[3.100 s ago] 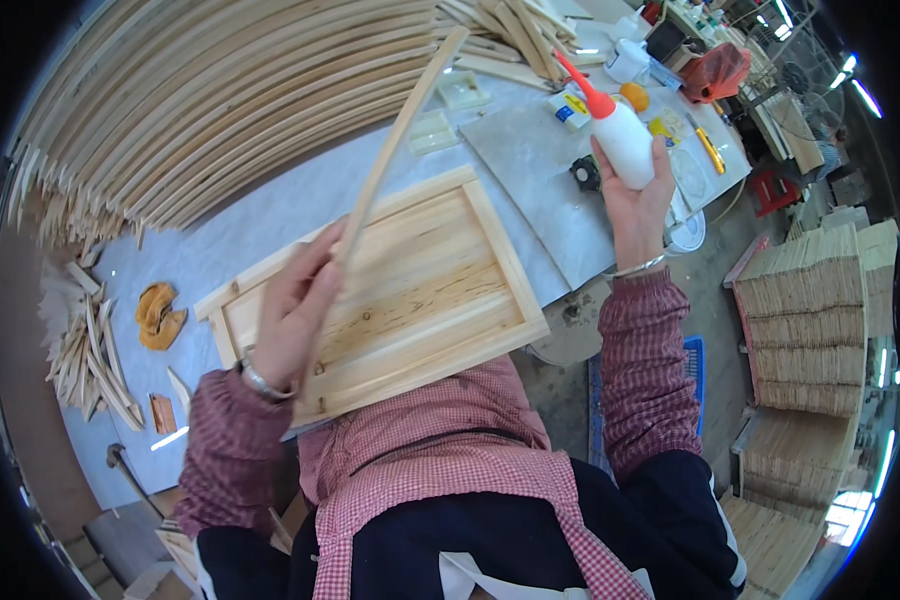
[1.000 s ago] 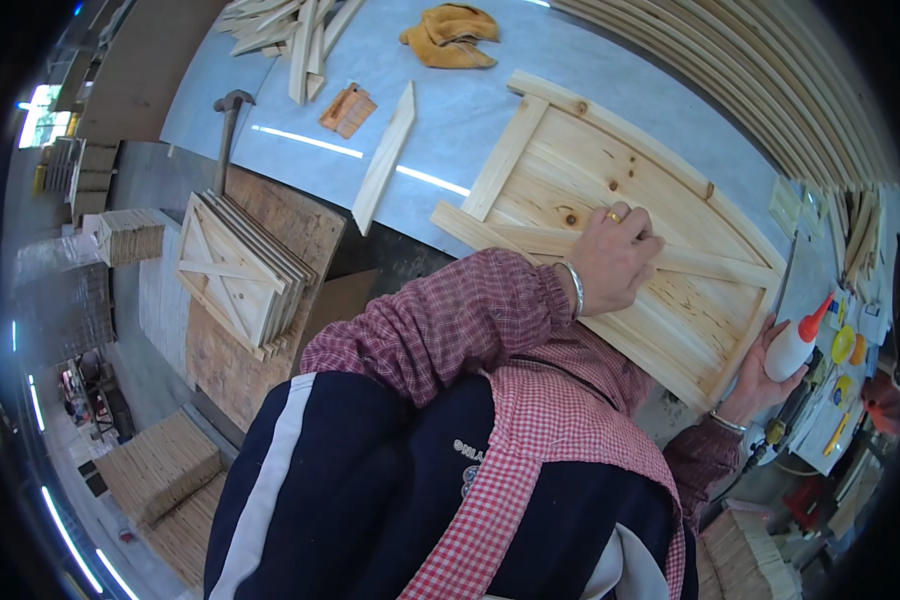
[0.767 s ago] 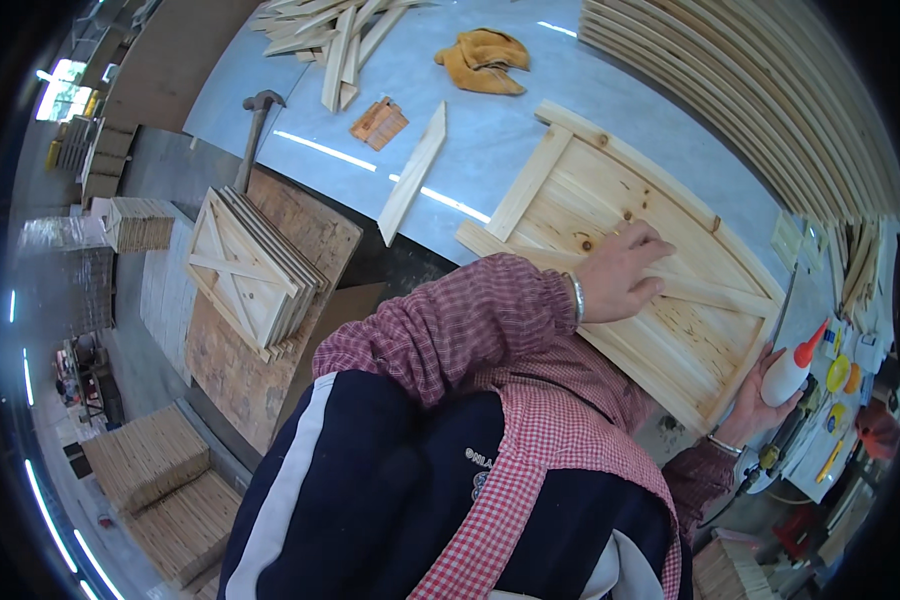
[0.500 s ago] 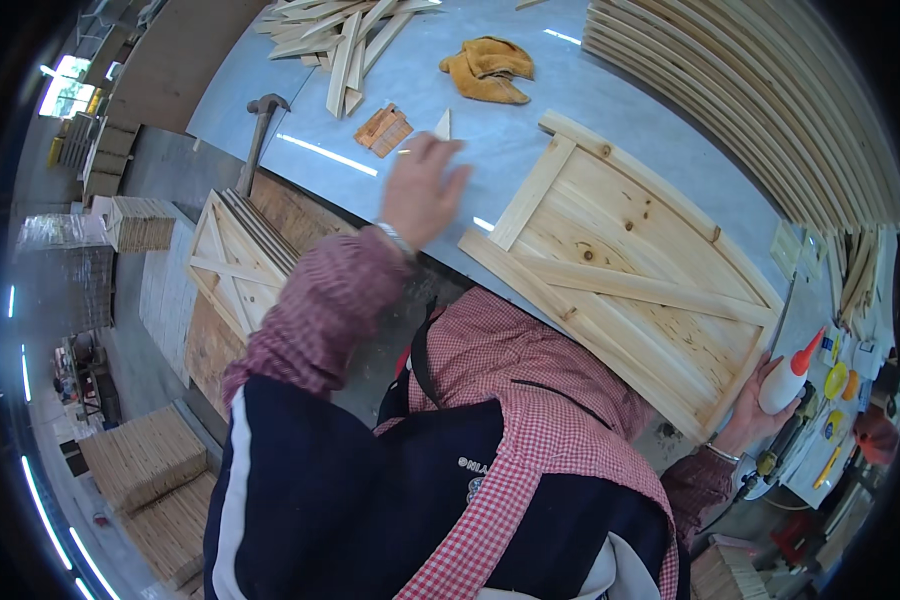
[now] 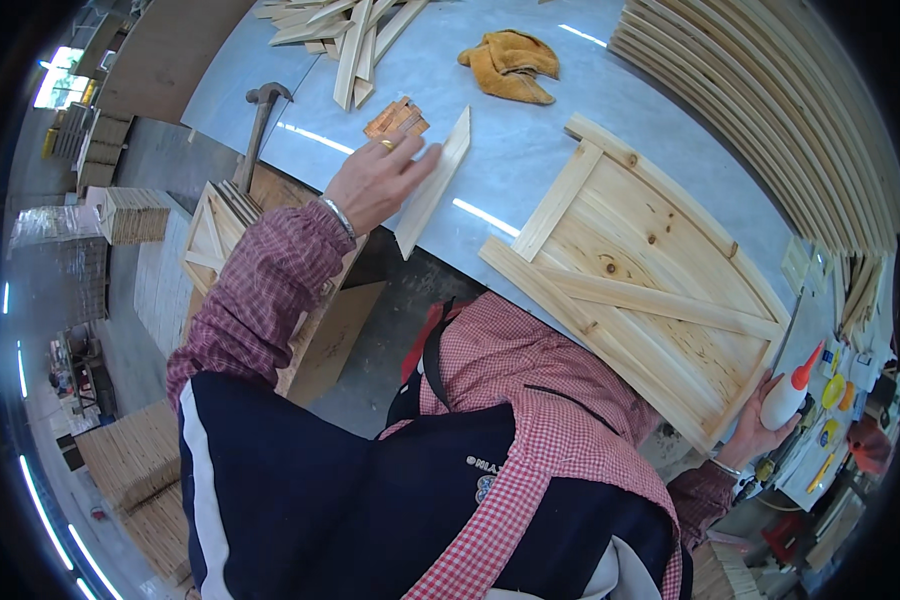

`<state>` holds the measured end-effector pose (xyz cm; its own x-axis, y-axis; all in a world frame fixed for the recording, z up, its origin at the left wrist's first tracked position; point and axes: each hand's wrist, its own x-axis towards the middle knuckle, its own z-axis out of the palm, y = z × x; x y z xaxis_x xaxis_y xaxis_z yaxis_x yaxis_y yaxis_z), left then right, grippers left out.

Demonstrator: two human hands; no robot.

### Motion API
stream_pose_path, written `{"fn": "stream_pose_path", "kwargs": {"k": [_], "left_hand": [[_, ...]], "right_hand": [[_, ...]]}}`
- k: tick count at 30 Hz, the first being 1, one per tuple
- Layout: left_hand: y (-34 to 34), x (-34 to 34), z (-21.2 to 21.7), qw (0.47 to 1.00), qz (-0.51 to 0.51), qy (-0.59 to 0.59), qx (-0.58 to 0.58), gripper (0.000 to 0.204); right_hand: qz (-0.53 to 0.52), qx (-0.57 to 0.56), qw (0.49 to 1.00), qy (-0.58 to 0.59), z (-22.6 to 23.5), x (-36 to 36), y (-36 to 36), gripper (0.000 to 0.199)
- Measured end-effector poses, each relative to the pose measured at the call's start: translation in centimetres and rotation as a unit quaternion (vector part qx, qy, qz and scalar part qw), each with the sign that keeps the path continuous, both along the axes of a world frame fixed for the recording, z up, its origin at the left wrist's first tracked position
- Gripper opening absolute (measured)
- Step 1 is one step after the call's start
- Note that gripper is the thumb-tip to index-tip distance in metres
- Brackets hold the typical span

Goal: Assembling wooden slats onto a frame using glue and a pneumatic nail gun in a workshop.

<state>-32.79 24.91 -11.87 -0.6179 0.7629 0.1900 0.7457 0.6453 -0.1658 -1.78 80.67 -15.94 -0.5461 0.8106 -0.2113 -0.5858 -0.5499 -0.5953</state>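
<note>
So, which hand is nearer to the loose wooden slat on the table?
Left. The left hand rests on the loose wooden slat. The right hand is far off, past the wooden panel, holding a glue bottle.

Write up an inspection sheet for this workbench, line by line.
Surface: grey bench top, mostly bare in the middle.
Job's things: wood slat under the left hand; framed wood panel overhanging the near edge; glue bottle.
Clutter: hammer, yellow gloves, loose strips, stacked curved slats.
Hands: left hand on the slat; right hand holding the glue bottle.
Cables: nothing seen.
Surroundings: finished panels stacked beside the bench.
</note>
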Motion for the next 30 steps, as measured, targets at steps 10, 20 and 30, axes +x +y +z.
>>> {"fn": "stream_pose_path", "kwargs": {"k": [10,20,30], "left_hand": [[1.6,-3.6,0.9,0.977,-0.195,0.073,-0.049,0.036],[1.8,-1.9,2.5,0.587,0.108,-0.613,0.518,0.027],[1.1,0.1,-1.0,0.975,0.04,-0.148,0.161,0.027]], "right_hand": [[-0.029,0.002,0.999,-0.025,0.3,0.1,-0.3,0.058],[-0.042,-0.008,0.998,-0.044,0.2,-0.1,-0.5,0.06],[-0.04,0.0,0.998,-0.058,0.5,-0.2,-1.0,0.062]]}}
